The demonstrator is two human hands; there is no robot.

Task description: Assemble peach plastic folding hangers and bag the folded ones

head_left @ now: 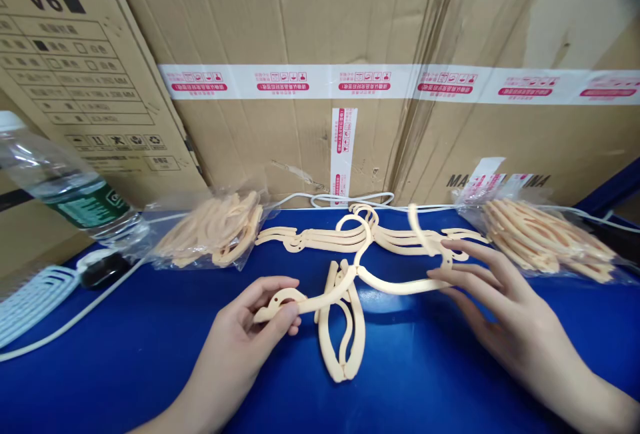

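Note:
A cream folding clothes hanger [397, 285] is held up over the blue table, its two arms spread and its hook upward. My left hand [260, 321] is closed round the left arm's end, thumb on top. At the right arm's end, my right hand [495, 294] pinches the hanger with its fingers. A short end piece there stands up and is smeared by motion. Below the held hanger lies a folded hanger [354, 354], partly covered by it. Behind, several spread hangers [330, 241] lie stacked, with hooks toward the cardboard.
Clear plastic bags of folded hangers lie at the left [215, 227] and right [545, 237]. A water bottle [85, 197], a pale-blue slatted object [35, 307] and a white cable [75, 324] are at left. Large cardboard boxes [280, 154] wall the back of the blue table [400, 381].

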